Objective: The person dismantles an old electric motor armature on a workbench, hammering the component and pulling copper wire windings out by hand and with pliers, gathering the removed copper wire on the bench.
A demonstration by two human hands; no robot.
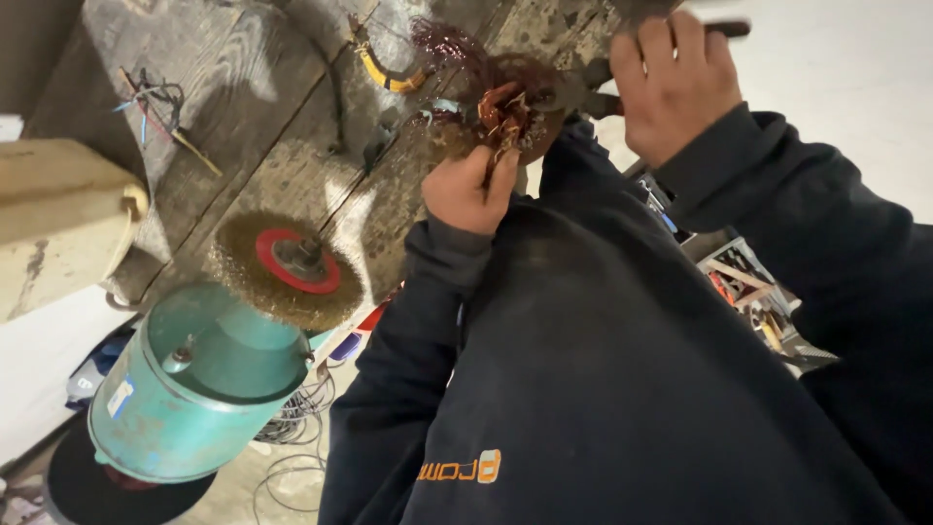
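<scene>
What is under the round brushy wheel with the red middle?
Under the wire brush wheel sits a teal motor housing it is mounted on, beside the worn wooden bench. Loose wire coils lie lower down. The shaft between them is hidden.

the right hand (675,83) closes on a dark tool whose handle runs off the frame's top edge at one o'clock, so its kind cannot be told. the left hand (468,190) hides its fingertips inside the tangle of copper wire (505,107), and its grip there is unclear. at four o'clock, a tray of small tools (753,292) is half covered by the dark sleeve.
</scene>
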